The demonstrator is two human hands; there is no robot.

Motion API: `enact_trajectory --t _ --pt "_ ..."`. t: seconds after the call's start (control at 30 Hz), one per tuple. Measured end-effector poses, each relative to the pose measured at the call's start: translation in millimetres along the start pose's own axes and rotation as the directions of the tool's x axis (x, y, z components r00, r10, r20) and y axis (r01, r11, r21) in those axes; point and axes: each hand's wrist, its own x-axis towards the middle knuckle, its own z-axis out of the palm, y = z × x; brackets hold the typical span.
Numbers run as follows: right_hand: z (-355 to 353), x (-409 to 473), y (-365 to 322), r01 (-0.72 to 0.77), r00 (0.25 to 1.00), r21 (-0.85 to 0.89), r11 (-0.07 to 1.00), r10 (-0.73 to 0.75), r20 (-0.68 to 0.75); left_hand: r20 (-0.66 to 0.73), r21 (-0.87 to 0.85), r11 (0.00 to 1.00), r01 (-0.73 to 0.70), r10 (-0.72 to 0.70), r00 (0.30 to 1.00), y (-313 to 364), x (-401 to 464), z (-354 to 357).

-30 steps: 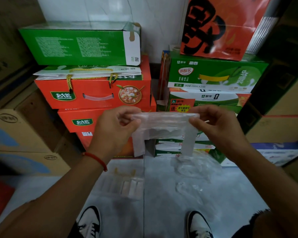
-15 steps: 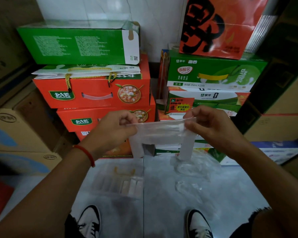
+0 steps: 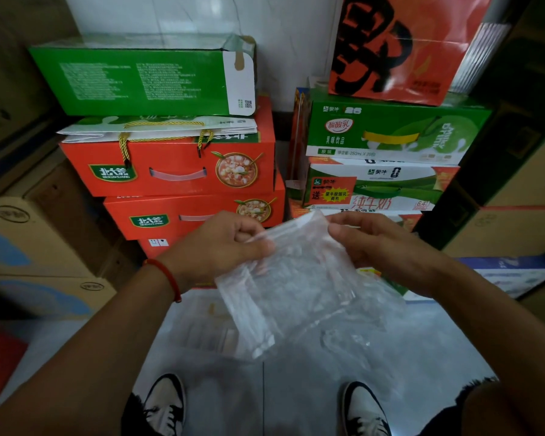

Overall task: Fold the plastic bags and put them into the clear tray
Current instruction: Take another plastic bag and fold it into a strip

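Hands: both raised in front of the stacked boxes, above the floor, each gripping the same plastic bag (image 3: 296, 287).
Left hand (image 3: 221, 250): fingers curled, thumb and fingers pinching the bag's upper left edge; a red cord bracelet (image 3: 167, 278) circles the wrist.
Right hand (image 3: 378, 247): thumb and forefinger pinching the bag's upper right corner, other fingers loosely curled.
Plastic bag: clear, crinkled, hanging tilted between the hands, lower end toward the left shoe (image 3: 166, 404).
Clear tray (image 3: 202, 328): on the grey floor (image 3: 296, 398), partly behind the bag, folded bags inside.
Loose bags (image 3: 368, 328): on the floor, right of the tray.
Surroundings: orange gift boxes (image 3: 170, 168) and green milk cartons (image 3: 390, 130) stacked against the wall.
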Motion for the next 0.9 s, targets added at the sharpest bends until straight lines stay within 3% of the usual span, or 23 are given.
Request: enact_trajectory --t 0.13,0.27,0.43,0.57,0.67,0.77,0.9 --pt "-2 0 5 -0.046 0.999 -0.038 0.998 0.046 -0.001 -0.052 -0.078 0.994 0.075 -0.080 0.995 -3 -1 -3" --pt "-5 0 4 -0.042 0.999 -0.053 0.998 0.042 0.000 0.016 -0.091 0.987 0.130 -0.129 0.991 0 -2 -4" --pt "-6 -1 6 -0.024 1.000 -0.046 0.999 0.024 0.011 -0.044 -0.041 0.995 0.095 -0.096 0.994 -1 -1 1" --pt "-5 0 7 -0.046 0.999 0.082 0.996 0.046 0.007 -0.173 -0.241 0.964 0.115 -0.159 0.972 -6 3 4" --pt "1 3 10 -0.016 0.996 0.162 0.987 0.030 -0.087 -0.257 -0.397 0.911 0.110 -0.226 0.940 -9 7 7" --pt "6 8 7 -0.005 0.986 0.355 0.935 0.065 -0.156 -0.315 -0.538 0.840 0.061 -0.268 0.911 -9 9 14" --pt "21 11 2 0.023 0.970 0.312 0.950 0.054 -0.237 -0.405 -0.614 0.789 -0.009 -0.305 0.862 -10 12 22"
